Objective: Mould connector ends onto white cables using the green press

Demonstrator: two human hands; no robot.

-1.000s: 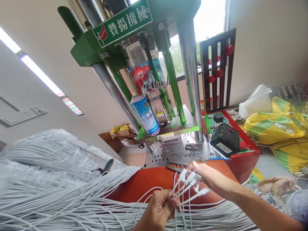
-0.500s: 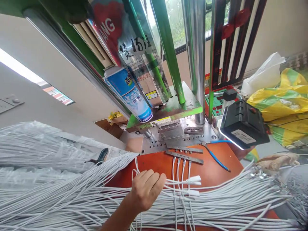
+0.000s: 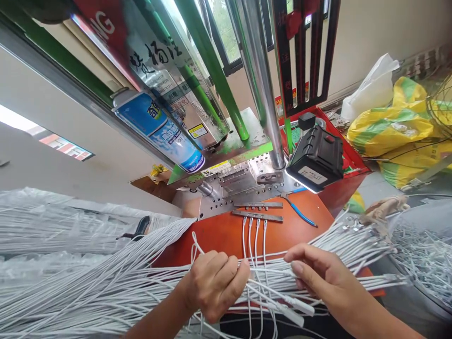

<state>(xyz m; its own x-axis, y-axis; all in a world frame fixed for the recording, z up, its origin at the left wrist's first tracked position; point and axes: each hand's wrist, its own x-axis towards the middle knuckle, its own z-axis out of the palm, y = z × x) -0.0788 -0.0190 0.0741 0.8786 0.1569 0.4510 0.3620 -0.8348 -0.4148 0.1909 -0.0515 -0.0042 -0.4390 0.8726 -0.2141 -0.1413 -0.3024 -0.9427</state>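
My left hand (image 3: 219,285) is closed round several white cables at the lower middle, and their white moulded ends (image 3: 294,310) stick out to its right. My right hand (image 3: 314,270) is beside them on the right, thumb and fingers curled but apart, over the bundle of cables; nothing shows between its fingertips. Beyond the hands, several thin cables (image 3: 258,240) run up to small connectors at a slotted metal bar (image 3: 257,216). A second metal bar (image 3: 259,205) lies just behind it on the orange-red table (image 3: 215,235).
A green-framed press with steel columns (image 3: 254,80) stands behind, with a blue spray can (image 3: 162,134) on its plate. Blue-handled pliers (image 3: 302,214), a black lamp box (image 3: 316,157), a red tray (image 3: 353,155) and yellow-green bags (image 3: 391,125) are to the right. White cable bundles (image 3: 88,282) spread left.
My right hand has come into view from the lower right. The view has shifted, and the white ends by my left hand now point down to the right, nearer the front.
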